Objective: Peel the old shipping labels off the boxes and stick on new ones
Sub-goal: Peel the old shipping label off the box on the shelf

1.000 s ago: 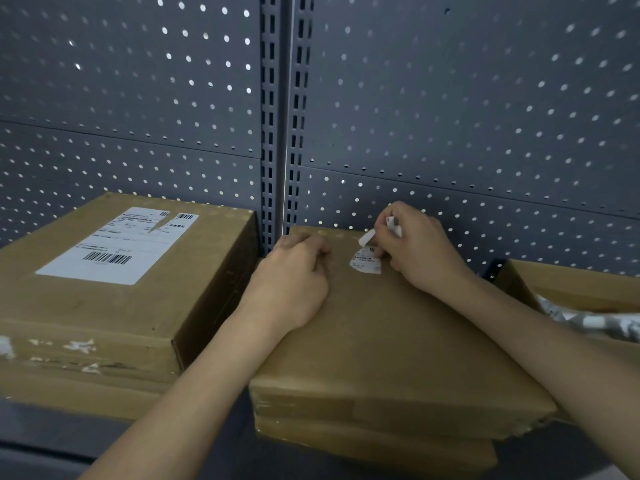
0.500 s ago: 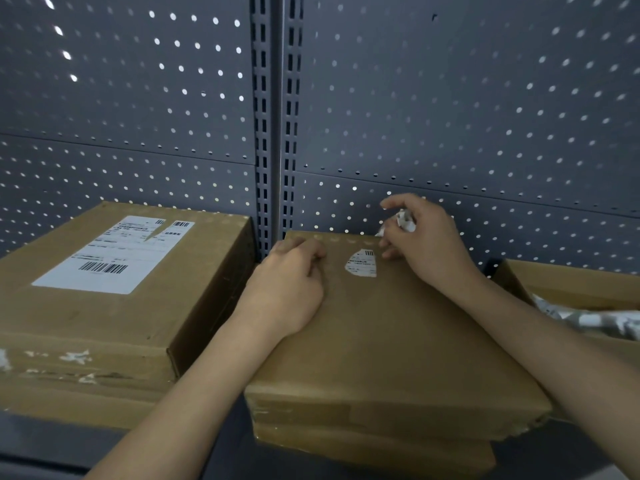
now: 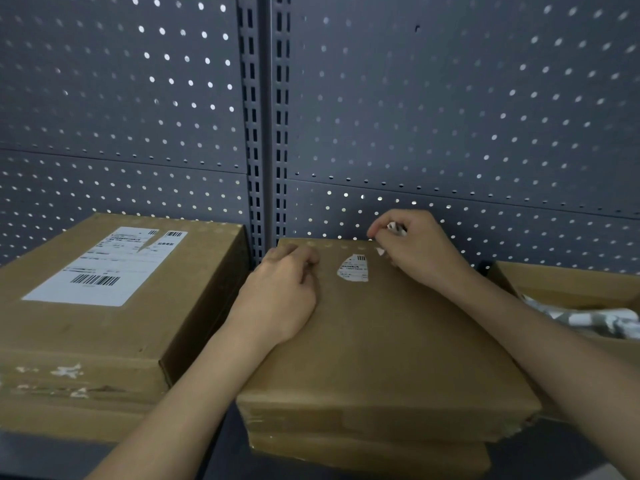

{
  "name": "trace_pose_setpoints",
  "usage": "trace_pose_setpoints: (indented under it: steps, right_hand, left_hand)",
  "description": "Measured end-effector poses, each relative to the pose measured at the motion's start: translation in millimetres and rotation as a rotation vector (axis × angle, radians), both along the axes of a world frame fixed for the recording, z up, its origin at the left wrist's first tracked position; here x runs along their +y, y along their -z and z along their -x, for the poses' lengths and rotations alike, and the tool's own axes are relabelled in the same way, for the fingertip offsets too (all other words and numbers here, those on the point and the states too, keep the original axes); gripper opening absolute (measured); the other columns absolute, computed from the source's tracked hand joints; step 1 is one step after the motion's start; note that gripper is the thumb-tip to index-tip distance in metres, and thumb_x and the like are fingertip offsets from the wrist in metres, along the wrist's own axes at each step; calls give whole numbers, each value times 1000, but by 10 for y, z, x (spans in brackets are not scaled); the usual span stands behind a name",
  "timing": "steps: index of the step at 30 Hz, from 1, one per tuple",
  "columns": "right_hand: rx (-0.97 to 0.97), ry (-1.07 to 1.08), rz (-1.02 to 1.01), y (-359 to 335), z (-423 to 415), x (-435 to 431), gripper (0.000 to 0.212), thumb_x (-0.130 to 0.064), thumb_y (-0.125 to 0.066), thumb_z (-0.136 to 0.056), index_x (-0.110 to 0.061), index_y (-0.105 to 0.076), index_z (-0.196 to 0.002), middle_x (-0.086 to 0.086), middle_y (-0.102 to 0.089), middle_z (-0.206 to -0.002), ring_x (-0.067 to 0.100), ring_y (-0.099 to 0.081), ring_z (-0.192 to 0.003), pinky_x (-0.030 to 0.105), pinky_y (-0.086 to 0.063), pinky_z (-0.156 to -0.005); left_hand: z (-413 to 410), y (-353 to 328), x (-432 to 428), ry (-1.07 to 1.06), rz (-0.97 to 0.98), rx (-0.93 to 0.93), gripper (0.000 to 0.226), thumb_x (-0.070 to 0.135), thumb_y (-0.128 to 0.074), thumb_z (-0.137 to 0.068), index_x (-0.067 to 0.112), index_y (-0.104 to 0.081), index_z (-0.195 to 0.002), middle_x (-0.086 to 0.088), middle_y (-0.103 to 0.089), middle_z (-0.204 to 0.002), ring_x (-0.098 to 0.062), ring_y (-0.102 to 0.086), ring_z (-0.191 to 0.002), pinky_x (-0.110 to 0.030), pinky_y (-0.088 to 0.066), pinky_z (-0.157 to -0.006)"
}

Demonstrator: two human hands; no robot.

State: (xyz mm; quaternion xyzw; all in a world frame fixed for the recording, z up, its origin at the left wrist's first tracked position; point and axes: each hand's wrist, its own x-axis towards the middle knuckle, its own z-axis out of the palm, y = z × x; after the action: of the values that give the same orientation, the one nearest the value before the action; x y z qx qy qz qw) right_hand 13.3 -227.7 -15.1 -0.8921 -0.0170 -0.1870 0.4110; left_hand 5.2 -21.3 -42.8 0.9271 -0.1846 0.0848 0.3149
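Label remnant (image 3: 353, 269) sits stuck near the far edge of the middle box (image 3: 381, 341). Right hand (image 3: 419, 252) pinches a torn-off scrap (image 3: 396, 227); left hand (image 3: 282, 292), fingers curled and empty, braces the box. Peeling judged part done; next, an edge of the remnant needs lifting.

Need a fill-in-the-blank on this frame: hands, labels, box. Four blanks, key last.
1. The label scrap is pinched in the ____ hand.
2. The left hand rests on the middle box, fingers ____.
3. The torn remnant lies between the two ____.
4. The whole label with a barcode lies to the ____ of the left hand.
Missing: right, curled, hands, left.
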Motion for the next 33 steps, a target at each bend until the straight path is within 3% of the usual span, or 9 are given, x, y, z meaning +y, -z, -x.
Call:
trace_pose_setpoints:
  steps: [4, 7, 11, 13, 15, 18, 20, 25, 33]
  right_hand:
    - [25, -18, -60, 6, -46, -74, 19, -12, -58, -86, -23, -70, -76, 0, -71, -66, 17, -70, -62, 38, -60, -68]
    - [48, -59, -77, 6, -88, -124, 18, -4, -61, -87, -18, -71, -82, 4, -72, -68, 25, -72, -67, 38, -60, -68]
    - [54, -122, 40, 17, -140, -136, 11, -14, -66, -90, -22, -72, -93, -10, -67, -64, 7, -59, -56, 28, -49, -61]
    - [48, -128, 127, 22, -143, -111, 15, -18, -63, -92, -26, -72, -99, -24, -65, -74, -4, -59, -70, 23, -45, -69]
    - [67, -109, 193, 15, -131, -67, 23, -17, -55, -93, -34, -71, -97, -16, -69, -94, 9, -65, -89, 33, -51, -76]
    - [112, -70, 280, -2, -126, -15, 29, -18, -47, -91, -39, -68, -88, 3, -71, -87, 29, -64, -79, 43, -54, -71]
    - [113, -83, 325, -6, -114, 4, 27, -20, -48, -89, -38, -68, -88, 0, -69, -82, 24, -62, -73, 42, -53, -70]
    - [116, -110, 323, -10, -79, 3, 13, -33, -59, -82, -36, -68, -89, -8, -68, -89, 9, -62, -84, 38, -55, -76]
    - [55, -187, 502, 31, -152, -37, 11, -33, -66, -89, -32, -72, -98, -6, -61, -95, 10, -55, -92, 28, -42, -80]
  left_hand:
    - [2, 14, 9, -1, 5, -9, 33, 19, -41, -97, 28, -54, -125, 6, -48, -133, -17, -45, -123, -34, -40, -100]
    - [-5, 23, 9, 0, 6, -18, 31, 22, -42, -97, 28, -55, -124, 7, -48, -134, -17, -45, -124, -32, -39, -99]
    - [-11, 24, 5, 4, 7, -18, 29, 23, -42, -98, 29, -54, -124, 7, -48, -133, -16, -45, -123, -33, -41, -99]
    - [-9, 19, -2, 3, 7, -13, 30, 24, -42, -98, 29, -54, -124, 8, -48, -133, -16, -44, -124, -33, -40, -99]
    - [-9, 16, -3, 0, 7, -11, 30, 23, -41, -98, 29, -54, -124, 7, -48, -133, -17, -44, -124, -33, -40, -98]
    - [-4, 16, 4, -3, 9, -9, 30, 23, -41, -97, 29, -54, -123, 7, -49, -133, -17, -44, -124, -34, -40, -99]
    - [-4, 15, 6, -1, 10, -7, 30, 22, -41, -97, 28, -54, -123, 7, -49, -132, -18, -44, -124, -35, -40, -99]
    - [-8, 17, 7, 0, 1, -5, 30, 24, -42, -97, 28, -54, -124, 7, -48, -133, -17, -42, -126, -33, -38, -99]
    - [-7, 17, 1, 0, -3, -14, 31, 27, -42, -98, 28, -54, -126, 7, -48, -135, -15, -42, -127, -31, -36, -100]
